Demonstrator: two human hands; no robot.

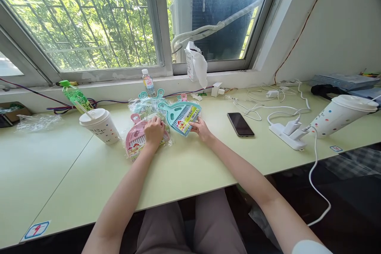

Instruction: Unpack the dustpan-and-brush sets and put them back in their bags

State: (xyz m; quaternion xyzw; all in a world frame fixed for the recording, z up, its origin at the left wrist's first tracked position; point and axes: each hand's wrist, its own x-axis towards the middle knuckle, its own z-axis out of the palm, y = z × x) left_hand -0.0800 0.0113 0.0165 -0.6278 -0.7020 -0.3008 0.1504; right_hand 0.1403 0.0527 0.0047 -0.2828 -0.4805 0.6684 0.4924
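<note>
A teal dustpan-and-brush set (182, 116) with a yellow label is gripped at its right lower edge by my right hand (201, 128). My left hand (154, 130) is closed over the right side of a pink dustpan set (136, 139) in clear wrapping; what its fingers pinch there is hidden. Behind both hands lie more teal sets (143, 105) in crinkled plastic, their looped handles toward the window. A small pink handle (182, 97) shows behind the held teal set.
A white cup with straw (101, 127) and green bottle (76, 96) stand left. A clear bottle (148, 82) is by the window. Rightward are a phone (240, 124), power strip (286, 137), white cables and a tilted large cup (342, 117). The table's front edge runs below my forearms.
</note>
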